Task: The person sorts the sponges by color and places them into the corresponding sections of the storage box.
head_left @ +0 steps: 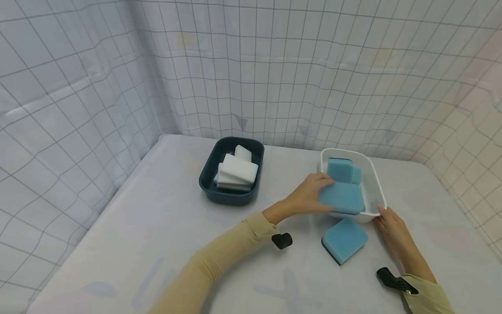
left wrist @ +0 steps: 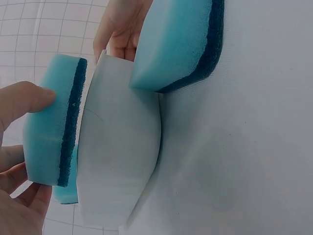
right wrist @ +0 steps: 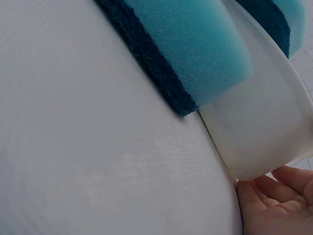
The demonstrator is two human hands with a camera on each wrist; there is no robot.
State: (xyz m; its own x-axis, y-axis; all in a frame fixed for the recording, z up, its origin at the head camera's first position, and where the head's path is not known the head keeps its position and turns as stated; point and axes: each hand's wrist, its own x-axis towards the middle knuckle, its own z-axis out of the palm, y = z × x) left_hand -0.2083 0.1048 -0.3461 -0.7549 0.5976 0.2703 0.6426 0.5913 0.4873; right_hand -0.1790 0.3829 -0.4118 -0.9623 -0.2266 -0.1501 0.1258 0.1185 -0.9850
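My left hand (head_left: 310, 195) pinches a blue sponge (head_left: 342, 198) with a dark scouring side, thumb on one edge and fingers on the other. In the left wrist view that sponge (left wrist: 51, 120) is beside the rim of the white tub (left wrist: 120, 142); in the head view it overlaps the tub's near part. My right hand (head_left: 394, 231) grips the near right corner of the white tub (head_left: 374, 183), its fingers (right wrist: 274, 193) against the outer wall. More blue sponges (head_left: 340, 170) sit inside the tub. Another blue sponge (head_left: 345, 240) lies on the table in front, scouring side down.
To the left stands a dark blue tub (head_left: 227, 198) with several white sponge-like blocks (head_left: 237, 169) piled in it. A white cloth covers the table (head_left: 157, 244). Grid-patterned curtains (head_left: 255, 78) hang behind and at both sides.
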